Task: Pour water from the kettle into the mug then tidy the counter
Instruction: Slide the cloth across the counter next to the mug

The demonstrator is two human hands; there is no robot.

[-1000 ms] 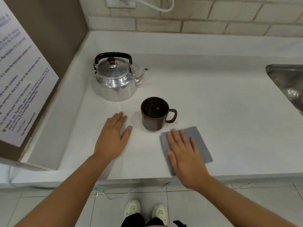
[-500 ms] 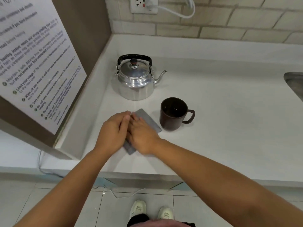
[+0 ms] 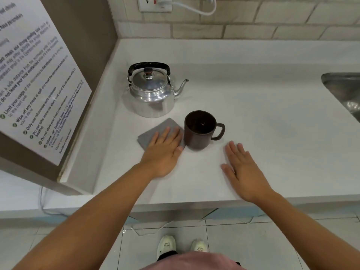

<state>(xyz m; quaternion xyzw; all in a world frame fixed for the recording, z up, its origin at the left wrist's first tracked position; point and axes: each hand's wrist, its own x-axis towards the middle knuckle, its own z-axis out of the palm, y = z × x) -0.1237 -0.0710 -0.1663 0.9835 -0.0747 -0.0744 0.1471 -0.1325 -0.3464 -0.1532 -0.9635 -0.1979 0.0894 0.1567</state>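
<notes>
Both forearms bare, no sleeves seen. Pink garment (image 3: 194, 260) noted at torso. Pale perforated shoes (image 3: 166, 246) worn; dark trouser hems.

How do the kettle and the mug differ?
The kettle is shiny silver metal; the mug is dark brown and matte. The kettle wears a lid with a knob; the mug is open on top. The kettle's black handle arches overhead; the mug's loops from its side. Both stand upright on the white counter.

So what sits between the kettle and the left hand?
In the head view, a folded grey cloth lies between kettle and left hand, fingers resting on it.
</notes>
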